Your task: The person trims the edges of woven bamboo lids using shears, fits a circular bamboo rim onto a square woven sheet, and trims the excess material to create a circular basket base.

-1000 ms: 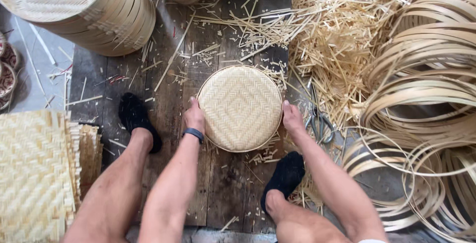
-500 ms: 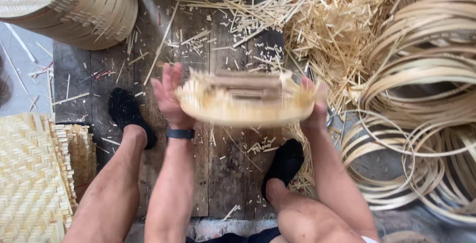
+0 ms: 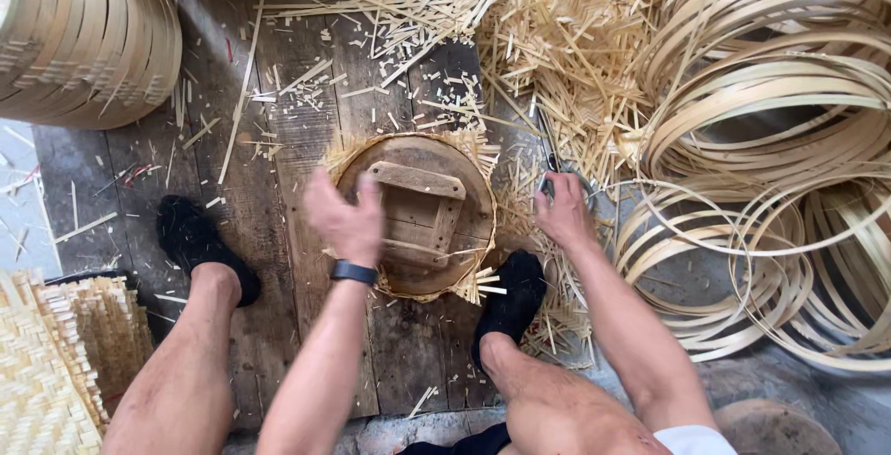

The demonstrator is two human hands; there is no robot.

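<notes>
Left hand [image 3: 345,218] on round wooden mould [image 3: 422,216]

A second ago I saw the round woven tray lying with its plaited face up, both hands at its rim. Half a second ago it was lifted on edge between them, blurred in mid-turn. Now the tray [image 3: 418,218] lay flipped at the centre of the frame, showing a wooden disc with a crossbar and frayed strip ends sticking out round the edge. My left hand [image 3: 345,218] had moved on top of it. My right hand [image 3: 561,215] had let go and gone to the scissors [image 3: 549,176] right of centre. My right foot [image 3: 510,302] now touched the tray's lower right edge.
</notes>
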